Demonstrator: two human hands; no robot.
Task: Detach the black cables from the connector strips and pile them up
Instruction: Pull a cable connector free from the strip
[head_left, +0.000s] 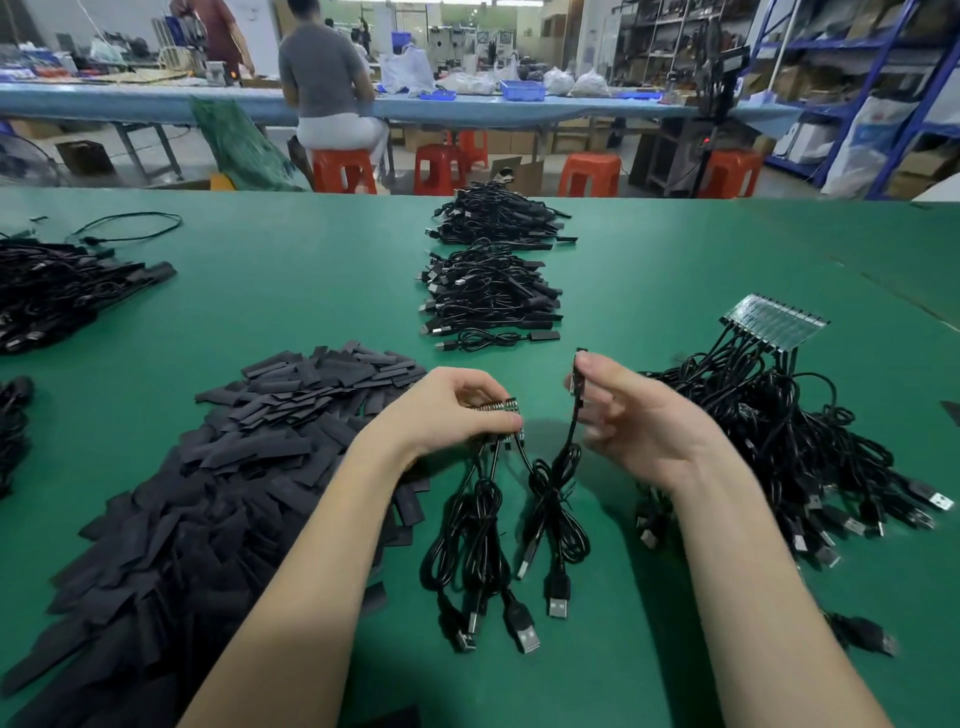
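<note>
Black cables dangle from the connector strip we pinch in our left hand, held above the green table so they hang free. Our right hand pinches one cable's end, seemingly detached, likely bound for the nearest pile.

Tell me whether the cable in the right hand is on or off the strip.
Off. The right hand pinches the thin black cable's end apart from the small connector strip held by the left hand.
</note>
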